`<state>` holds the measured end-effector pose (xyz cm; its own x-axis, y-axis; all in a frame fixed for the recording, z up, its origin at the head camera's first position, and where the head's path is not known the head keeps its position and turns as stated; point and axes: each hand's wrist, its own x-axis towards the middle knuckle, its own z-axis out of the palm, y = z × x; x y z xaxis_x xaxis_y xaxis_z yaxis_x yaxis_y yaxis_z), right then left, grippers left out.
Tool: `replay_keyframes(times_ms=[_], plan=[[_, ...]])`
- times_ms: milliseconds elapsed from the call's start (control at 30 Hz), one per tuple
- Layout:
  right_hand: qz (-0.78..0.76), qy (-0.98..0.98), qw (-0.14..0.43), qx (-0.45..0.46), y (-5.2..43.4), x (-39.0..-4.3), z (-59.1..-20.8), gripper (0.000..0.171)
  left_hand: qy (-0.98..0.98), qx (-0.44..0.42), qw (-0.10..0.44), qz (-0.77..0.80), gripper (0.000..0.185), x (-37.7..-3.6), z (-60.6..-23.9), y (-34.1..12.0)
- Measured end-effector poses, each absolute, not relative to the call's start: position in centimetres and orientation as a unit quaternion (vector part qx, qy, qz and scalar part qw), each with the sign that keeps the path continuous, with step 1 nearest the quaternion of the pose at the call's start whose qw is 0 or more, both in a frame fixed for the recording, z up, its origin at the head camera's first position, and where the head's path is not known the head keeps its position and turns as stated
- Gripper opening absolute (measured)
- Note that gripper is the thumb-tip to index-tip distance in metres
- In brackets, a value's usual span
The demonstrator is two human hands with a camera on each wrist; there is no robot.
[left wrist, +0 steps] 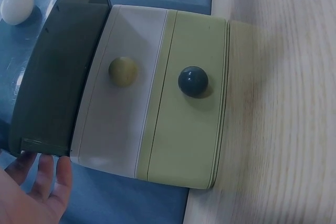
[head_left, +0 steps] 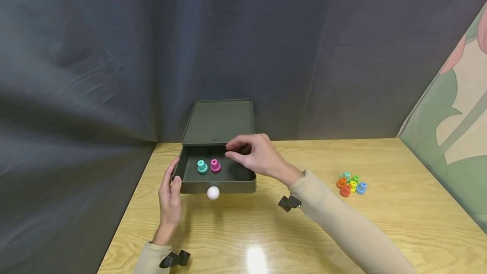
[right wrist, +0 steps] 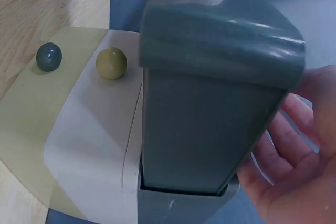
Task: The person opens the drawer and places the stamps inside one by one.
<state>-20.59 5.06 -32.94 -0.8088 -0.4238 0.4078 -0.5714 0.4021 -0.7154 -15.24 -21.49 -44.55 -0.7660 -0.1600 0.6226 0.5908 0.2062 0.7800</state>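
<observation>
Open drawer (head_left: 218,183) facing the person

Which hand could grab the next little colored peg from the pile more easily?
Probably the right hand. It hovers over the open box, on the same side as the pile of pegs. The left hand rests against the box's far-left edge, away from the pile.
</observation>
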Motion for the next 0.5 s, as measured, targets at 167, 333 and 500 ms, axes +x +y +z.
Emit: replay_keyframes(times_ms=[167,333,500], plan=[[0.486,-0.822,0.112,0.275,5.8,-20.0,-33.1,0.012,-0.716,-0.145,0.311,-0.608,0.047,-15.1,-44.5,-21.7],[0.509,-0.815,0.132,0.243,7.0,-19.1,-33.4,0.014,-0.714,-0.147,0.31,-0.61,0.047,-15.0,-44.4,-22.0],[0.519,-0.815,0.141,0.217,8.6,-18.3,-33.6,0.017,-0.716,-0.144,0.309,-0.609,0.047,-14.9,-44.5,-22.0]])
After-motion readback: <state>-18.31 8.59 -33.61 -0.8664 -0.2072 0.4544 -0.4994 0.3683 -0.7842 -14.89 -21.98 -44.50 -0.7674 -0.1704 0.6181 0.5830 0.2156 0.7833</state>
